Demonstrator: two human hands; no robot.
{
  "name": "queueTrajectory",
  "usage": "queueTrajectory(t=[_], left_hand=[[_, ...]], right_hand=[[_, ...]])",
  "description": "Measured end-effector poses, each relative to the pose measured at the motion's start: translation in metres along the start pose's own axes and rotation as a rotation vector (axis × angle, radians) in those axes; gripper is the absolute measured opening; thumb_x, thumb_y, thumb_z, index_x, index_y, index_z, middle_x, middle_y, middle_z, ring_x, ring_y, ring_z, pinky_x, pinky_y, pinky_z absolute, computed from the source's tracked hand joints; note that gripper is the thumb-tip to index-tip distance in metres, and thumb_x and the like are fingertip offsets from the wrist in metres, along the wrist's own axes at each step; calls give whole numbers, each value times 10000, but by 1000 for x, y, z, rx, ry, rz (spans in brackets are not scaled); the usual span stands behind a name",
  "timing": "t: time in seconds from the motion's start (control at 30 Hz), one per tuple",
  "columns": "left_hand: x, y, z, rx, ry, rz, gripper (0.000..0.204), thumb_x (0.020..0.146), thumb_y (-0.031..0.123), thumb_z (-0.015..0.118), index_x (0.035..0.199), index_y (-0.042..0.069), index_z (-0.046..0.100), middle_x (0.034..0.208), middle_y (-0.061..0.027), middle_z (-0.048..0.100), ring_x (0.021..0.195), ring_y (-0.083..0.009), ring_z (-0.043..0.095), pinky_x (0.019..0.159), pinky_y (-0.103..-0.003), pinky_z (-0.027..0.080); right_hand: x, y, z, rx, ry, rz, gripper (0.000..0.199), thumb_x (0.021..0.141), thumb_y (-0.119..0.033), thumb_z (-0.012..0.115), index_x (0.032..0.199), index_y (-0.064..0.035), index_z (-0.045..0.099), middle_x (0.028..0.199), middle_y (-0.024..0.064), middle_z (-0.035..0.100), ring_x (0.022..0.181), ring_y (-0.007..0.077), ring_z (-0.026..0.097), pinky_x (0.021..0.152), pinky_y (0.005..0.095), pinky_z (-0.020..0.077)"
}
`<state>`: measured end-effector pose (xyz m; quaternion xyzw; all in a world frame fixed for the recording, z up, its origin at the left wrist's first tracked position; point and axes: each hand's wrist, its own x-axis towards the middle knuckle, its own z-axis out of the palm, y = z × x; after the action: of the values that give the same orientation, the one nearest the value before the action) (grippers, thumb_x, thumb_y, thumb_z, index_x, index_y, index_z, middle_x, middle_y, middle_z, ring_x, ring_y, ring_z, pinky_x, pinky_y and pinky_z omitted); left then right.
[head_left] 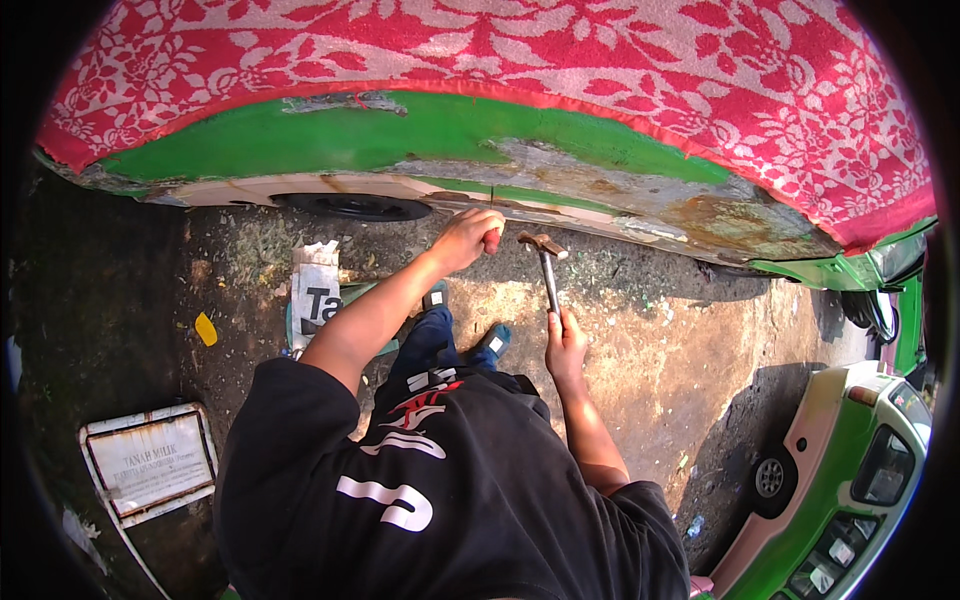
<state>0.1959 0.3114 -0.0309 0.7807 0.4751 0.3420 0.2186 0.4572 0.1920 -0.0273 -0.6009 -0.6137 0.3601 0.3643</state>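
My left hand (pixel 464 241) is closed at the side of a green and pale-pink vehicle (pixel 430 130). A short reddish-brown handle end (pixel 491 241) pokes out of the fist; the rest of that tool is hidden. My right hand (pixel 567 350) grips the lower handle of a hammer (pixel 550 280). The hammer's rusty head is up, a little right of the left fist and apart from it. Bare, rusty and grey patches (pixel 720 215) show in the vehicle's green paint. A red and white floral cloth (pixel 600 50) covers its top.
A white printed sack (pixel 316 285) lies on the ground by my left forearm. A yellow scrap (pixel 206 329) is further left. A rusty-framed white sign (pixel 150 465) stands at lower left. Another green and white vehicle (pixel 840 500) is parked at lower right. Small debris dots the rough ground.
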Motion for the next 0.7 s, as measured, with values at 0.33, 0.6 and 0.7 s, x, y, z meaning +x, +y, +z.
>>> queueTrajectory(t=[0.33,0.6,0.7], left_hand=[[5,-2,16,26,-26,9,301,656,-38,678,895,76,537,1023,-57,628,878,-293,589,765,-379,486],[2,-3,20,16,-28,-21,270,681,-20,668,902,62,538,1017,-69,621,902,-307,586,796,-395,479],[2,-9,23,14,0,-6,261,697,-5,663,919,61,543,1047,-82,619,962,-316,586,839,-399,474]], right_hand=[[-9,19,-7,71,-12,141,241,963,-216,567,1079,-14,628,572,52,482,514,108,469,502,289,400],[-13,16,-8,81,14,93,248,959,-215,579,1093,-13,633,573,47,484,514,97,461,497,283,395],[-13,13,-9,83,10,83,249,958,-218,582,1089,-12,634,570,47,482,515,92,459,497,279,392]])
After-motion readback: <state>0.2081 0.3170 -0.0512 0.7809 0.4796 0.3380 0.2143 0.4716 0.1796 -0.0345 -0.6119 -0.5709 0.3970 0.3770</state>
